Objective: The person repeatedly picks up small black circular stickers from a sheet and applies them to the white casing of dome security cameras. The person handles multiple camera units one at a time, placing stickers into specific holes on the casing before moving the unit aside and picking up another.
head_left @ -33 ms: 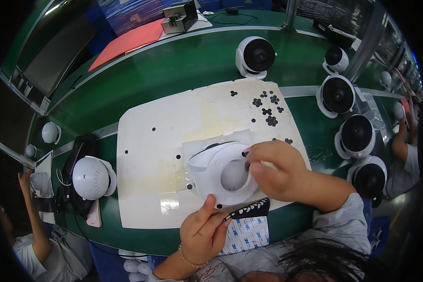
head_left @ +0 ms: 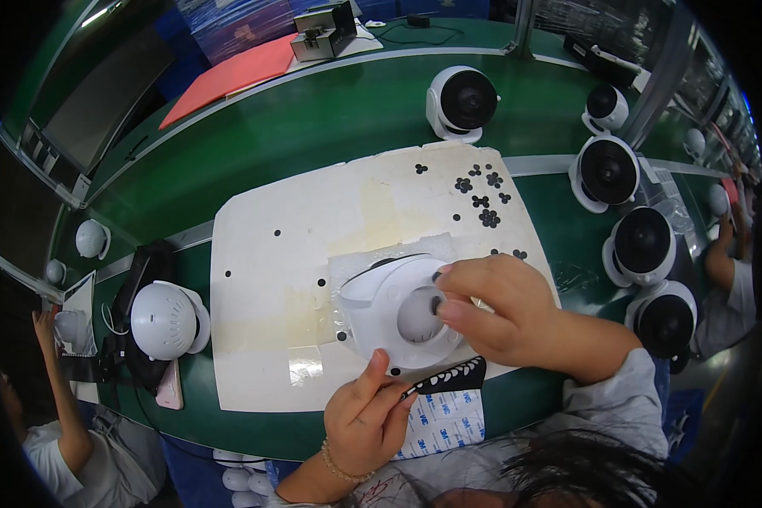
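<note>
On a bubble-wrap pad lies a white camera, its round base turned up and its hollow centre facing me. My right hand is over the right side of the base, fingers bent. One small black round pad is at its thumb tip; another dark spot shows at the index fingertip. My left hand pinches a black sheet with a row of pale round holes, its index finger reaching to the base's lower edge. Beside that fingertip is a black dot. Below the sheet hangs a white and blue printed backing.
The white board carries scattered black dots and clusters. White cameras with black fronts stand at the right and far side; another white camera sits left beside a phone. Co-workers' arms show at both edges.
My right thumb and the black pad at its tip have shifted a little to the left and down over the base's hollow. My left hand and the camera stay put.
</note>
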Motion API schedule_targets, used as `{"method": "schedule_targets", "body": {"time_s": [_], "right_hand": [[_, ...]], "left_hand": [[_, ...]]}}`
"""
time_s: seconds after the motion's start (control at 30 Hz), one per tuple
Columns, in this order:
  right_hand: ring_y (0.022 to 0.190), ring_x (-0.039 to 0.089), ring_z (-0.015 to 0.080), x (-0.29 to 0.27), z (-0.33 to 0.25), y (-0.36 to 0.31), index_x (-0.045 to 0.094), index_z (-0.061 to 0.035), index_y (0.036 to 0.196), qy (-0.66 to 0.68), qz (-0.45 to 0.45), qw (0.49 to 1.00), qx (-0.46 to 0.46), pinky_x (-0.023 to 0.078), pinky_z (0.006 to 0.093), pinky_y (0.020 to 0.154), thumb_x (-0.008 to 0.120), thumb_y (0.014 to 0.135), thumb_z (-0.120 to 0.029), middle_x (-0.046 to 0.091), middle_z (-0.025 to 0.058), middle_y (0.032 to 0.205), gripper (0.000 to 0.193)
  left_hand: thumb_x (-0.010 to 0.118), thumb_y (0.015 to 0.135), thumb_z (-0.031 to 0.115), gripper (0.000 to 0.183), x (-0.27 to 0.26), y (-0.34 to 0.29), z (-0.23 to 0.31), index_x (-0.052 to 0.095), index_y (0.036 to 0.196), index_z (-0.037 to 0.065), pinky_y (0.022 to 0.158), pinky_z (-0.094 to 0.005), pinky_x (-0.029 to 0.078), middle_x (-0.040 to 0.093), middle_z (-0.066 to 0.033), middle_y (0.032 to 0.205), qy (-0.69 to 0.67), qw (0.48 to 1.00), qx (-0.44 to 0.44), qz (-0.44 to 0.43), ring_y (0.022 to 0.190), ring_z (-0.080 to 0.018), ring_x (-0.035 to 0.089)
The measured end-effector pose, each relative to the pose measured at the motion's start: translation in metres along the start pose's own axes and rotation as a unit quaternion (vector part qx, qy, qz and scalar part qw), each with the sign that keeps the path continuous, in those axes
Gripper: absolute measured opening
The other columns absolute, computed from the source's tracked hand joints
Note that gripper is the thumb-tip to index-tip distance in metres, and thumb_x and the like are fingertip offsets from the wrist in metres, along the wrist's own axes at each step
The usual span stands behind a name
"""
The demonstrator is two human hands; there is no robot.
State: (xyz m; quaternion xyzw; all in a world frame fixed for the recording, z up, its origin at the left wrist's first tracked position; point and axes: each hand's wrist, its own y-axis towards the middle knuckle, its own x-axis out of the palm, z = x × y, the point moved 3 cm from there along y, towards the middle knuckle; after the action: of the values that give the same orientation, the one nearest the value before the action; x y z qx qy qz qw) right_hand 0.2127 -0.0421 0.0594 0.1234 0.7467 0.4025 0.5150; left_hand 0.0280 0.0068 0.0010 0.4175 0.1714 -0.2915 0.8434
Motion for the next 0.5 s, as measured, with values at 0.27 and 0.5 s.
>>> {"method": "schedule_targets", "body": {"time_s": [0.27, 0.5], "right_hand": [[0.082, 0.050, 0.0199, 0.007, 0.010, 0.016, 0.037, -0.0048, 0.122, 0.221, 0.054, 0.958, 0.177, 0.028, 0.0358, 0.087, 0.053, 0.075, 0.003, 0.055, 0.0025, 0.082, 0.050], [0.083, 0.050, 0.0215, 0.029, 0.010, 0.026, 0.032, -0.0029, 0.123, 0.292, -0.005, 0.935, 0.202, 0.029, 0.0374, 0.088, 0.051, 0.076, 0.003, 0.054, 0.0039, 0.082, 0.051]], "left_hand": [[0.067, 0.065, 0.001, 0.017, -0.001, 0.004, 0.002, 0.060, 0.080, -0.001, 0.055, -0.0282, 0.046, 0.049, -0.0197, 0.120, -0.004, 1.000, 0.010, -0.001, 0.065, -0.0212, 0.060], [0.068, 0.065, 0.002, 0.017, -0.003, 0.002, 0.001, 0.060, 0.079, -0.001, 0.057, -0.0283, 0.046, 0.049, -0.0182, 0.120, 0.004, 1.000, 0.013, 0.000, 0.066, -0.0207, 0.059]]}}
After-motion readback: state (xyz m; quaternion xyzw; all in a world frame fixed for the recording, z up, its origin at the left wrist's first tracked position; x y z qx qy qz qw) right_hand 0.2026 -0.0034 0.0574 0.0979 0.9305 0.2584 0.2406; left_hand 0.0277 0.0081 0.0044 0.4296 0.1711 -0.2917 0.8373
